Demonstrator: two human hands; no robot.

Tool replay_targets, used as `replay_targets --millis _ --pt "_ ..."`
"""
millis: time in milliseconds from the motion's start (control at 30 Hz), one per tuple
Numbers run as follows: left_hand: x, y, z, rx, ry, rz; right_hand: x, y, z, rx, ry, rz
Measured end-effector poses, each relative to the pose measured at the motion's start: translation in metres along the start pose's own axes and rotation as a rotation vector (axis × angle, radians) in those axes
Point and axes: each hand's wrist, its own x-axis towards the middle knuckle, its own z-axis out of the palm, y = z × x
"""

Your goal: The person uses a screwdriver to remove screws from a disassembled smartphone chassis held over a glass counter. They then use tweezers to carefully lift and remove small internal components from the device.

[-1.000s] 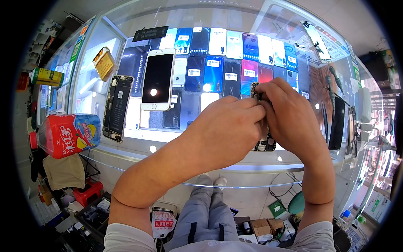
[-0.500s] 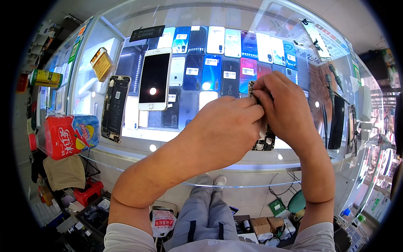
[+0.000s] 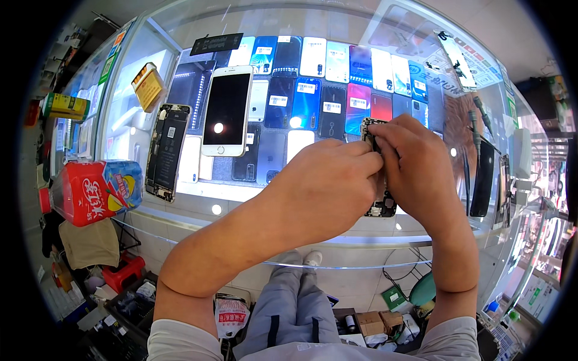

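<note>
An opened phone housing [image 3: 380,209] with its inner parts exposed stands lengthwise on the glass counter, mostly covered by my hands. My left hand [image 3: 337,180] reaches across from the left, fingers curled closed against its middle; what they pinch is hidden. My right hand [image 3: 416,159] is bent around its right side, fingers and thumb closed at the upper part. To the left lie a white phone [image 3: 227,111] with a dark screen and a second opened phone body [image 3: 168,151] with a black battery. A loose black battery [image 3: 217,44] lies beyond them.
Several phones [image 3: 307,102] are displayed under the glass. An open cigarette pack [image 3: 149,87], a red-and-blue drink bottle [image 3: 96,191] and a yellow-green can [image 3: 66,107] stand left. Right are cables [image 3: 475,129], a black phone-shaped panel [image 3: 483,180] and a white strip-like part [image 3: 456,60].
The view has shifted slightly. My right fingers have moved a little downward at the housing's upper end, baring more of its top corner. My left hand stays closed at its middle.
</note>
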Motion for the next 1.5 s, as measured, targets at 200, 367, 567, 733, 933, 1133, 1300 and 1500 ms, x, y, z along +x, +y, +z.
replay_targets --millis 200,367,567,733,933,1133,1300,1500 --pt "0.002 0.002 0.002 0.004 -0.006 0.002 0.002 0.001 0.01 0.004 0.042 0.042" --pt "0.004 0.004 0.0 0.019 -0.024 -0.004 0.014 0.009 0.013 0.028 0.025 0.049" --pt "0.004 0.002 0.0 0.034 -0.047 0.011 0.013 0.007 0.012 0.058 -0.012 0.082" --pt "0.002 0.001 -0.002 0.005 -0.06 -0.017 0.013 0.021 -0.008 0.17 0.074 -0.008" --pt "0.002 0.002 -0.004 -0.014 -0.063 -0.03 0.007 0.013 -0.011 0.157 0.051 -0.054" --pt "0.001 0.002 -0.002 -0.014 -0.035 -0.025 0.005 0.008 -0.003 0.106 0.004 -0.011" --pt "0.0 0.002 0.0 0.004 -0.018 -0.022 -0.001 0.001 0.001 0.142 -0.004 0.025" --pt "0.001 0.009 0.001 0.006 -0.002 -0.029 0.005 0.003 0.006 0.294 0.054 0.204"
